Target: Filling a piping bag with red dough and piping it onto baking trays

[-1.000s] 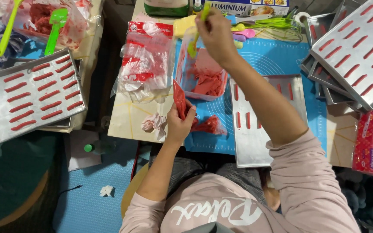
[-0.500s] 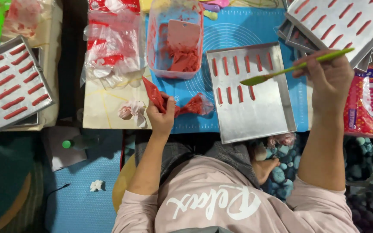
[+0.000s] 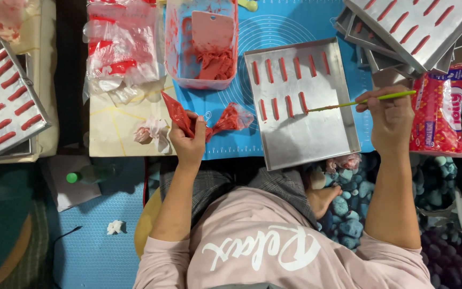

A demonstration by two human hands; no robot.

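Note:
My left hand (image 3: 189, 140) grips a clear piping bag (image 3: 231, 118) smeared with red batter, resting on the blue mat (image 3: 290, 29). My right hand (image 3: 390, 119) holds a thin green spatula (image 3: 367, 100) level, its tip touching a red strip on the metal baking tray (image 3: 316, 134). That tray carries several short piped red strips in two rows on its far half. A pink plastic tub (image 3: 173, 48) with red batter and a scraper stands beyond the piping bag.
Another tray of red strips (image 3: 4, 109) lies at the left, and a stack of filled trays (image 3: 418, 27) at the upper right. Crumpled plastic bags (image 3: 118, 45), a red packet (image 3: 438, 115), a tissue (image 3: 151, 131) and a green-capped bottle (image 3: 89, 174) surround the mat.
My right hand brought the green spatula down from the far side to the tray, lowering its tip onto a red strip. The left hand kept hold of the piping bag.

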